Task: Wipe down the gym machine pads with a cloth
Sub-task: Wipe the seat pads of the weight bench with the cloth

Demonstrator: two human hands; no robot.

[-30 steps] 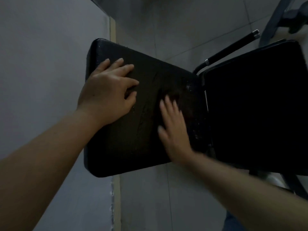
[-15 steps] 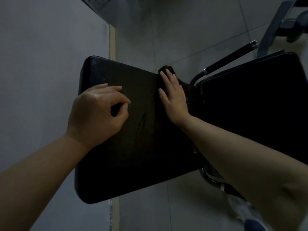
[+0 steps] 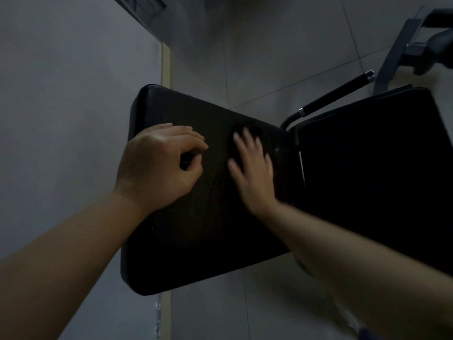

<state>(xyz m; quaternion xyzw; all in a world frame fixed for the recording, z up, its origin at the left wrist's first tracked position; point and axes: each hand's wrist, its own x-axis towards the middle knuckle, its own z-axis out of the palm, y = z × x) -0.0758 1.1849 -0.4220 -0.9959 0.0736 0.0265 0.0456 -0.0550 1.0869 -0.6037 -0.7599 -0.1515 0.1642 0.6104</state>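
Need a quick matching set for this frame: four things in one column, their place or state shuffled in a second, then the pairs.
Things:
1. left hand
2. right hand
3. near pad
4. black handle bar

States:
A. sticks out over the tiled floor beyond the pads, metal cap at its tip
B. flat on the pad, fingers spread, motion-blurred
C. black, lies under both hands
D. fingers curled, rests on the pad's left part

Pairs: 1-D, 2-B, 3-C, 4-A

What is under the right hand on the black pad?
The right hand lies flat, fingers spread, on the black padded cushion. A dark bulge past its fingertips may be the dark cloth; the hand and motion blur hide anything beneath the palm.
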